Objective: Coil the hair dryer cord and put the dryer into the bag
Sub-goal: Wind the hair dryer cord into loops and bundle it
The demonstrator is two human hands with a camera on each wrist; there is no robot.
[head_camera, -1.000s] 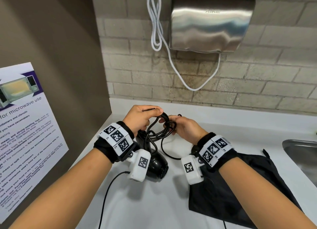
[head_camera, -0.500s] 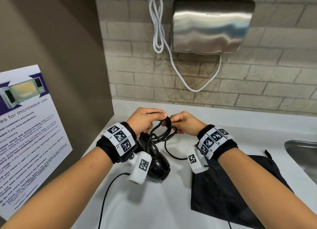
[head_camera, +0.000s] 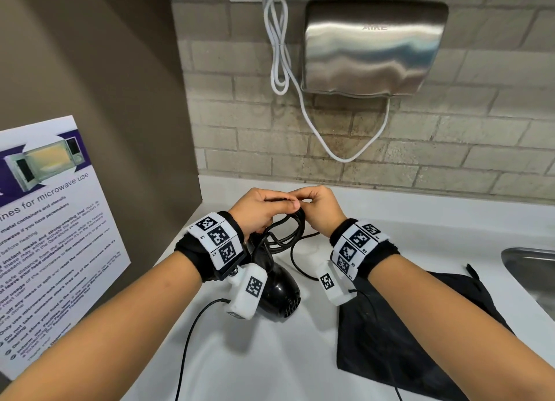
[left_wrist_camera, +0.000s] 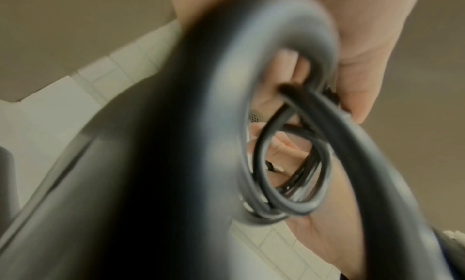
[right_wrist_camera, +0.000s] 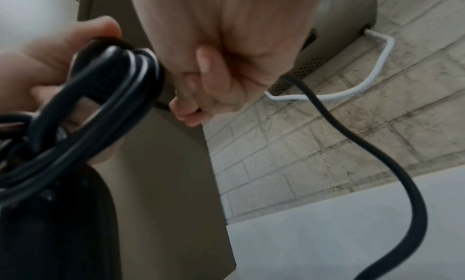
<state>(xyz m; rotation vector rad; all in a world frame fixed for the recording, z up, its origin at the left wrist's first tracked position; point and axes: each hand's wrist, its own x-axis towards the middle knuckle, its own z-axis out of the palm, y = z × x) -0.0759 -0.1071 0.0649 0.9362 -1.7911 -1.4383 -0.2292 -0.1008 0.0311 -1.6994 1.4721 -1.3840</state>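
Gripping the gathered loops of the black cord (head_camera: 285, 232), the left hand (head_camera: 258, 210) has its fingers curled round the bundle above the white counter (head_camera: 405, 220), near its back edge. The right hand (head_camera: 322, 211), touching the left, pinches a strand of the same cord between thumb and curled fingers; a loose length trails down from it onto the counter. Under the left wrist lies the black hair dryer (head_camera: 280, 292), its long axis running front to back, the grilled end pointing toward the front edge. A black bag (head_camera: 405, 334) lies flat toward the counter's right side, beside the sink (head_camera: 531, 268).
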